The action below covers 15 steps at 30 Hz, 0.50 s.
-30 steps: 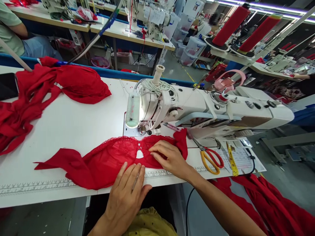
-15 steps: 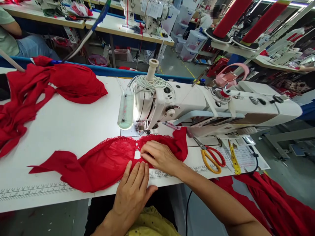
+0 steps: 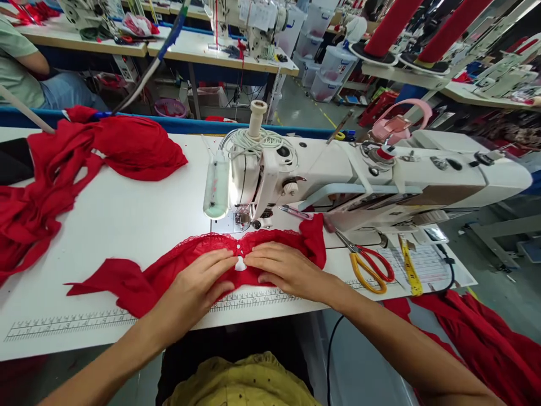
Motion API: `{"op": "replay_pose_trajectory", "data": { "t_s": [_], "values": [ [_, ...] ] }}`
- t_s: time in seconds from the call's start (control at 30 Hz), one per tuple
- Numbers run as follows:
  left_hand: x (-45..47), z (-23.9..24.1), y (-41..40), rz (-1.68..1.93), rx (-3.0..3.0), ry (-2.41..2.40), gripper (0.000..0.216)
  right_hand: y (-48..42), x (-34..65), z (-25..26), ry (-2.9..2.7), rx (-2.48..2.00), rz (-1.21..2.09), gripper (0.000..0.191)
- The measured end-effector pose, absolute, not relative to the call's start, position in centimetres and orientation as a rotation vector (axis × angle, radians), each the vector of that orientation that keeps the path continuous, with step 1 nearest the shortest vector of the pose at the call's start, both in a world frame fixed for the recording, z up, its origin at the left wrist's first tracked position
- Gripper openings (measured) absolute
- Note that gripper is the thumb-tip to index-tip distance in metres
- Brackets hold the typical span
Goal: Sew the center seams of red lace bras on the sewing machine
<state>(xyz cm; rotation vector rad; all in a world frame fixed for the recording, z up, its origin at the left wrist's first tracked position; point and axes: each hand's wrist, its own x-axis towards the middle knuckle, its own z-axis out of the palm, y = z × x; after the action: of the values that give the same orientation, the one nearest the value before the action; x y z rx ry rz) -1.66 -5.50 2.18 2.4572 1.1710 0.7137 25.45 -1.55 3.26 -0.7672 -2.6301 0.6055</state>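
Observation:
A red lace-edged bra [image 3: 163, 265] lies spread on the white sewing table, its two cups side by side with a small gap between them. Over the left cup my left hand [image 3: 196, 287] rests palm down, fingers stretched toward the middle join. My right hand [image 3: 285, 269] lies on the other cup, its fingers extended flat and pointing left at the same join. The fingertips of both hands come close to each other there but stay apart. Just beyond the lace edge stands a white sewing machine [image 3: 323, 169], its presser foot [image 3: 243, 219] behind the bra.
Scissors [image 3: 357, 248] and a yellow measuring tape [image 3: 409, 268] lie at right. A printed ruler strip [image 3: 240, 301] runs along the front edge. Red garments [image 3: 131, 148] are heaped at left, and more red fabric [image 3: 490, 338] hangs low right. A person [image 3: 25, 73] sits beyond.
My left hand has moved up from the bra's lower edge onto the left cup. My right hand's fingers have straightened out from a bent pose. The bra stays nearly in place.

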Motion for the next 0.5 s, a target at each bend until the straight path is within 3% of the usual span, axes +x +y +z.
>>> {"op": "replay_pose_trajectory", "data": {
  "t_s": [0.17,0.5],
  "values": [
    [-2.8,1.1,-3.4,0.309,2.673,1.18,0.071,0.2,25.7,3.8,-2.806,-0.823,0.68,0.062],
    [-2.6,3.8,-2.3,0.01,2.644,1.165,0.093,1.1,25.3,5.1,-2.983,-0.904,0.819,0.081]
  ]
}}
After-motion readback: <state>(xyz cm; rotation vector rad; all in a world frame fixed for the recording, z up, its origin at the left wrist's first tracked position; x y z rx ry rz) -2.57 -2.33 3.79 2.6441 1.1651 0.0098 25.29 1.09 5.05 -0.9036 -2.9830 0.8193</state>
